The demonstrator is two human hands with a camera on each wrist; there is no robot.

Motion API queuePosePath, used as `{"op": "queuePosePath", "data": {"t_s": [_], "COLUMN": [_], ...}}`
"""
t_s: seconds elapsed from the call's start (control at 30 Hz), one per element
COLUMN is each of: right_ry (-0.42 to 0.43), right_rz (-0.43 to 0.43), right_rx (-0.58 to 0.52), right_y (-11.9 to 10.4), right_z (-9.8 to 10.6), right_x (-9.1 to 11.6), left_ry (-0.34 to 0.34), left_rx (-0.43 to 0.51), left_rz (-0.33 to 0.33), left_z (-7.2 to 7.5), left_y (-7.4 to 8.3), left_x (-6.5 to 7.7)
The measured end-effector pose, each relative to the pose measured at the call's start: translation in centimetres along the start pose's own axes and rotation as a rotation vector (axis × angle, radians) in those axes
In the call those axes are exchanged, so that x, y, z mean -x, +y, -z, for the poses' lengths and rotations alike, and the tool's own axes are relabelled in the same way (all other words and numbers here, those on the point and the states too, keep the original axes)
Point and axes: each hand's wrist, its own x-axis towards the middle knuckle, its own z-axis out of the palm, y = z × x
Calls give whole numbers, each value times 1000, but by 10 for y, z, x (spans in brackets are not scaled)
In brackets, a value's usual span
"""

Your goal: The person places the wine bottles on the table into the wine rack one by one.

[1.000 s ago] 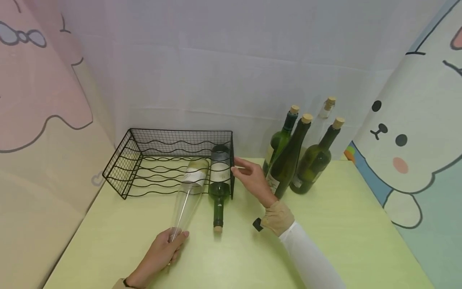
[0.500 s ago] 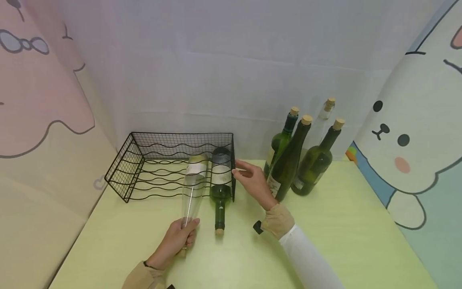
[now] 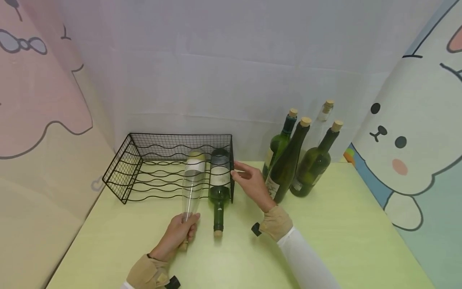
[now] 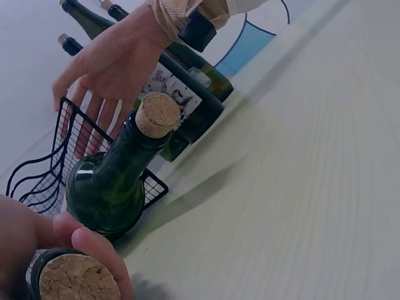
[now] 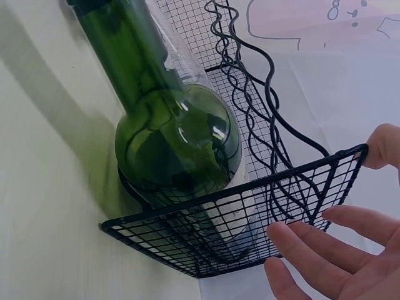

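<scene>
Gripping the neck of a clear bottle (image 3: pixel 193 188) with a white label, the left hand (image 3: pixel 178 232) curls its fingers and thumb round the glass near the corked end. The bottle lies on its side, its base inside a black wire rack (image 3: pixel 124 170) on a pale yellow-green table (image 3: pixel 343 233) and its neck reaching out of the front toward the person. The left wrist view shows its cork (image 4: pixel 78 278) close up, just past the curled fingers. Just right of it, a green bottle (image 3: pixel 218 194) lies in the same rack, base to the back, corked neck over the table, next to the mesh end panel (image 5: pixel 231 219). The right hand (image 3: pixel 254 184) is at the outside of that panel, its fingers spread wide and one digit touching the upper corner; whether every fingertip meets the mesh, I cannot tell. Farther right, three green bottles (image 3: pixel 288 164) stand upright in a cluster, all corked, with a corked clear bottle (image 3: pixel 325 116) partly hidden behind them. Both wrists wear tan bands (image 3: pixel 276 222). Behind everything hangs a white cloth (image 3: pixel 216 80), with cartoon animal prints (image 3: pixel 400 168) at the sides.
</scene>
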Motion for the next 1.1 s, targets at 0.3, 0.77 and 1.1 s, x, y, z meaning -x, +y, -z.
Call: {"op": "queuePosePath", "data": {"t_s": [0.3, 0.77, 1.1], "right_ry": [-18, 2, -3], "right_rz": [-25, 16, 27], "right_rx": [6, -9, -1], "right_y": [-6, -23, -31], "right_z": [1, 2, 1], "right_x": [5, 13, 17], "left_ry": [-76, 22, 63], "left_rx": [125, 44, 25], "left_rz": [50, -16, -50], "left_z": [10, 16, 15], "left_y": [6, 4, 5], "left_x": [10, 15, 12]}}
